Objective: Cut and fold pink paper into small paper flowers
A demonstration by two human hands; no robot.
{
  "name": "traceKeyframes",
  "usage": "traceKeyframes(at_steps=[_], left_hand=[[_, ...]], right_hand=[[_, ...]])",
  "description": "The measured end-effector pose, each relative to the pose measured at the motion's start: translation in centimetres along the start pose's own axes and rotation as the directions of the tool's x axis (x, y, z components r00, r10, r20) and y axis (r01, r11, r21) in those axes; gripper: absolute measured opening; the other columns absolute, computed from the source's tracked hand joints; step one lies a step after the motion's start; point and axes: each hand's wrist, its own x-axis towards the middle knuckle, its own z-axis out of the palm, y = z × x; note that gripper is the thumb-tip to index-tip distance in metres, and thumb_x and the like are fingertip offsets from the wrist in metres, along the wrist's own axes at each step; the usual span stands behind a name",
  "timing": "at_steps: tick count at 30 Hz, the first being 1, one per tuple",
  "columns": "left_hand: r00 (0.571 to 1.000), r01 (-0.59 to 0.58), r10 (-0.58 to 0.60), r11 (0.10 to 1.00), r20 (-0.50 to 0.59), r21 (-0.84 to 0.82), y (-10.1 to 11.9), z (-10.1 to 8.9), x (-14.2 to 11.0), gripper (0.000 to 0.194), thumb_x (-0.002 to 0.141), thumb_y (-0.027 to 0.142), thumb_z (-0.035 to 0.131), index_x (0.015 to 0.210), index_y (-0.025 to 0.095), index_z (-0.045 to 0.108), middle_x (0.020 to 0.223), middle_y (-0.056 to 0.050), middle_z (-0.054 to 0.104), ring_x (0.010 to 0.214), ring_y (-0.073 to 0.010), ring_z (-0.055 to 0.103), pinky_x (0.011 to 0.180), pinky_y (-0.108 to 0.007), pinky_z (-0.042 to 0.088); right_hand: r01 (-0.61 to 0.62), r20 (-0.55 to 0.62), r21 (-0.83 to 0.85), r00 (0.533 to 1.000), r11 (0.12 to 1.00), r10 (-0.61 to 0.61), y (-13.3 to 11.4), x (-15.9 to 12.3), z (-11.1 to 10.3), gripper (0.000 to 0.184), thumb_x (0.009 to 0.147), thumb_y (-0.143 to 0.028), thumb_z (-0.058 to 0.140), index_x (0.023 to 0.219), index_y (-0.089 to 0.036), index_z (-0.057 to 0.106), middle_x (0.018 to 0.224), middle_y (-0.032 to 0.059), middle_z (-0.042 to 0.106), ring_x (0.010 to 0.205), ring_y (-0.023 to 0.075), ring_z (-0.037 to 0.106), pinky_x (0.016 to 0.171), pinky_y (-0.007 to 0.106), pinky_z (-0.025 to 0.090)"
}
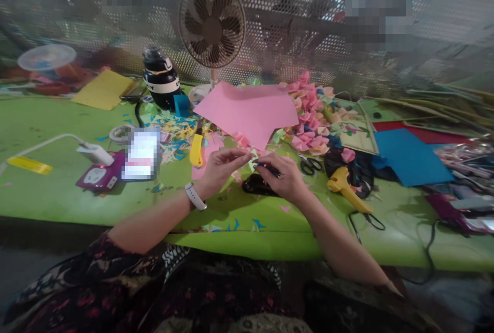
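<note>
Both hands meet over the front middle of the green table. My left hand [221, 168], with a white watch band [195, 197] at its wrist, is closed in a pinch on a small pale green paper piece [253, 158]. Close against it, my right hand [283, 176] is closed round something small and dark, mostly hidden by the fingers. Under the right hand lies a black object [254, 185], its kind unclear. Black-handled scissors [310, 164] rest just to the right. A large pink paper sheet [250, 111] spreads beyond the hands, and a yellow cutter knife [196, 150] lies to the left.
Pink paper flowers [309, 111] pile up behind. Right are a yellow glue gun [349, 189] with a cord and a blue sheet [412, 158]. Left are a lit phone [141, 154], a purple power socket box [102, 173] and a black bottle [162, 81]. A fan [212, 24] stands behind.
</note>
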Motion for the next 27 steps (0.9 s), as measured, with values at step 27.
traceKeyframes(at_steps=[27], left_hand=[[0.999, -0.037, 0.038, 0.997, -0.012, 0.073, 0.12, -0.14, -0.19, 0.02, 0.07, 0.038, 0.086, 0.079, 0.022, 0.077, 0.079, -0.002, 0.077, 0.073, -0.0128, 0.068, 0.071, -0.028, 0.057]], right_hand=[[0.009, -0.042, 0.005, 0.999, 1.0, -0.009, -0.24, 0.14, -0.18, 0.016, 0.098, -0.02, 0.055, 0.1, -0.02, 0.071, 0.084, 0.0047, 0.075, 0.074, 0.0146, 0.07, 0.066, 0.025, 0.054]])
